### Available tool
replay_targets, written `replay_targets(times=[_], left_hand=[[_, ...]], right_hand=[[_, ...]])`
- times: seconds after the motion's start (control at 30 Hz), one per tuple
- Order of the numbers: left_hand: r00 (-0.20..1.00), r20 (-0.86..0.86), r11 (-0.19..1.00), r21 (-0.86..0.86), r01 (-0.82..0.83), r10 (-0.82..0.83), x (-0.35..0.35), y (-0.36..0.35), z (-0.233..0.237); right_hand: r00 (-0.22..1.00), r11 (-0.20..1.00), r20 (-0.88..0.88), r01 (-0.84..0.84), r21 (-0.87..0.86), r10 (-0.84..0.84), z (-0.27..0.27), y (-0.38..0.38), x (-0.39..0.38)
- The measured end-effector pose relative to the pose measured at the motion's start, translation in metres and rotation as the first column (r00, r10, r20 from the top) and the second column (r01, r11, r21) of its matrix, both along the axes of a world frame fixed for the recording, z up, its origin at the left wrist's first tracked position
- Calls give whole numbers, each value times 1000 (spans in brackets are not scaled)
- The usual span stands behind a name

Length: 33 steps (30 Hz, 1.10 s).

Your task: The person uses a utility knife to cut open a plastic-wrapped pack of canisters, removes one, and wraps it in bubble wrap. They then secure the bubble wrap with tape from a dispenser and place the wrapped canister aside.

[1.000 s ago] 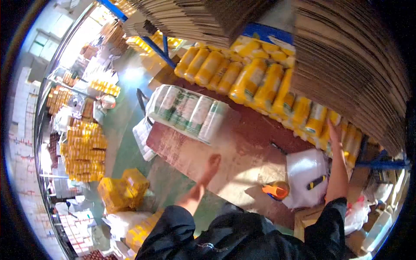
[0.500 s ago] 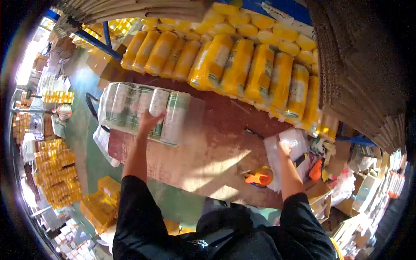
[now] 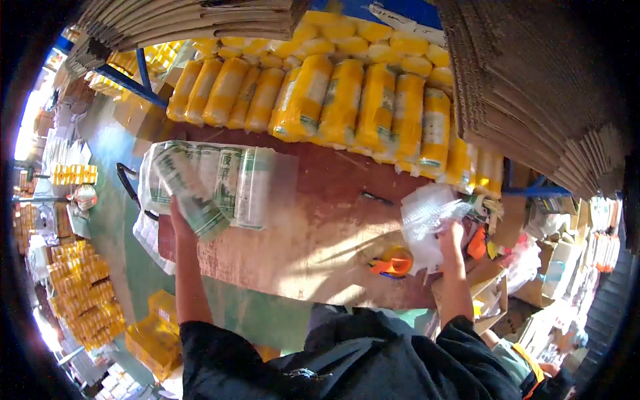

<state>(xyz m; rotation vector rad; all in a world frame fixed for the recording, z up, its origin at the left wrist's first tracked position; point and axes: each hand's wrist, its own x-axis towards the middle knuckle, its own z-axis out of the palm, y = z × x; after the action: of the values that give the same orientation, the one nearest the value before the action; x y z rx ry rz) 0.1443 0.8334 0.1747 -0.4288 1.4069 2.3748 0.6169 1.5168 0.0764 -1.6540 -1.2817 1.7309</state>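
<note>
My left hand (image 3: 181, 219) is closed round the lower part of a green-and-white printed cylinder (image 3: 189, 190), which leans over its neighbours. Behind it, several similar cylinders (image 3: 251, 187) lie side by side in a clear plastic wrap at the left of the reddish-brown table (image 3: 320, 200). At the table's right end my right hand (image 3: 453, 232) grips the edge of a clear bubble-wrap sheet (image 3: 427, 212), raised and crumpled. An orange-and-yellow tape dispenser (image 3: 393, 263) lies just left of this sheet.
A row of yellow-wrapped cylinders (image 3: 343, 100) lines the table's back. Stacked flat cardboard (image 3: 527, 87) overhangs the right, more cardboard (image 3: 200, 20) the upper left. A dark slim tool (image 3: 377, 198) lies mid-table. Yellow-taped boxes (image 3: 153, 333) stand on the floor. Another person (image 3: 517, 360) is at lower right.
My left hand has drawn one cylinder out of the row and tilted it toward the lower right. My right hand has lifted and bunched the bubble wrap. The camera view has shifted slightly.
</note>
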Motion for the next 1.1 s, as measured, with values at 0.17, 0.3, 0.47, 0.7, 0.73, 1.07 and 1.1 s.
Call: replay_targets(times=[0.17, 0.3, 0.47, 0.7, 0.73, 1.07, 1.1], left_hand=[[988, -93, 974, 175, 142, -127, 89, 42, 121], [981, -35, 964, 178, 196, -193, 161, 70, 119], [930, 141, 865, 436, 249, -339, 292, 143, 137], [847, 169, 791, 485, 374, -504, 397, 181, 105], [858, 134, 791, 477, 383, -496, 405, 180, 99], [840, 268, 870, 293, 396, -473, 424, 157, 126], [835, 221, 855, 266, 445, -504, 426, 155, 126]], right_hand=[[996, 997, -83, 34, 71, -29, 128, -62, -36], [960, 958, -153, -202, 205, 235, 167, -126, -70], [853, 703, 184, -510, 496, 489, 220, -205, -110], [404, 319, 298, -901, 294, 865, 236, -303, -91], [357, 271, 323, -920, 283, 876, 214, -311, -87], [453, 462, -155, -887, 26, 878, 194, -314, -36], [552, 567, -237, -823, -4, 799, 194, -311, -39]])
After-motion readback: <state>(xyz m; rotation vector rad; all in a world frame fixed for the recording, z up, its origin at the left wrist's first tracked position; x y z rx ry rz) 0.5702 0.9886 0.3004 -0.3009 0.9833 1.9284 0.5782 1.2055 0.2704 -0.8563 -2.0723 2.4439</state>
